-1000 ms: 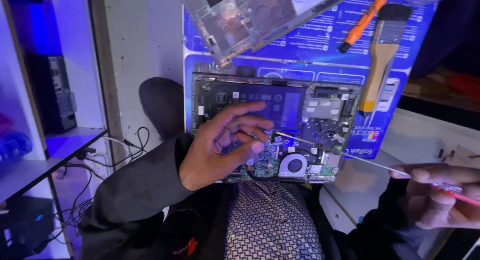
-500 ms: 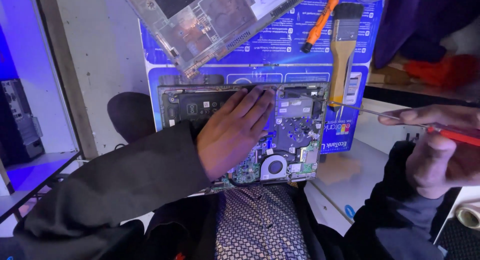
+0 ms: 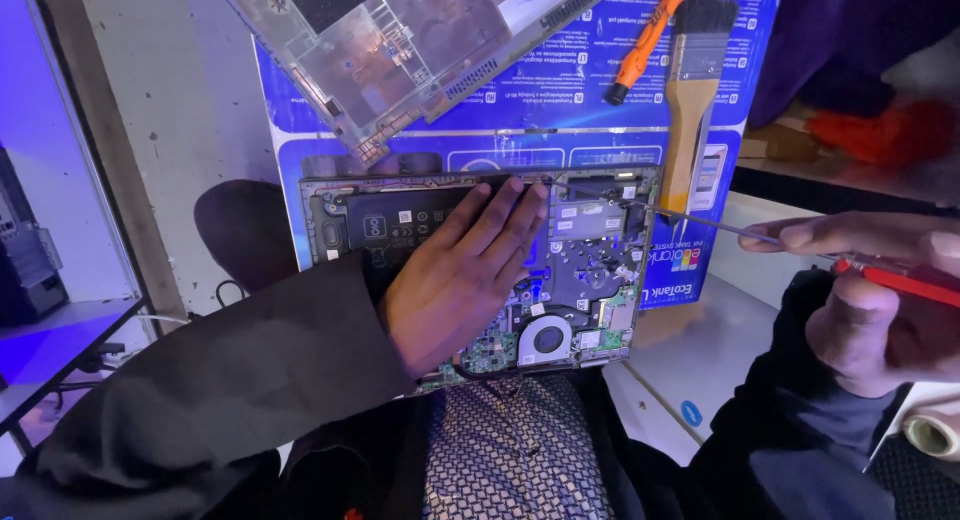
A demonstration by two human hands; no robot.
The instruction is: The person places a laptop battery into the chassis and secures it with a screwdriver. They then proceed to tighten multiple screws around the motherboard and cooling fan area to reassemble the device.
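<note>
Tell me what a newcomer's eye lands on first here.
The opened laptop at centre, its circuit board and fan bare, with the left hand pressed flat on it. From the right, the right hand aims a red-handled screwdriver at its upper right corner. Above lies the removed bottom cover.

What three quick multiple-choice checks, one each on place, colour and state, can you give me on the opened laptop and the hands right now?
1. Where does the left hand rest?
A. flat on the opened laptop
B. on the paintbrush
C. on the removed bottom cover

2. What colour is the handle of the screwdriver in the right hand?
A. blue
B. red
C. green

3. How is the laptop's bottom cover?
A. fitted in place
B. half lifted
C. taken off, lying above the laptop

Answers:
1 A: the palm and fingers lie spread over the exposed internals.
2 B: a red handle shows in the grip, its thin shaft reaching toward the laptop.
3 C: the board and fan are bare.
</note>
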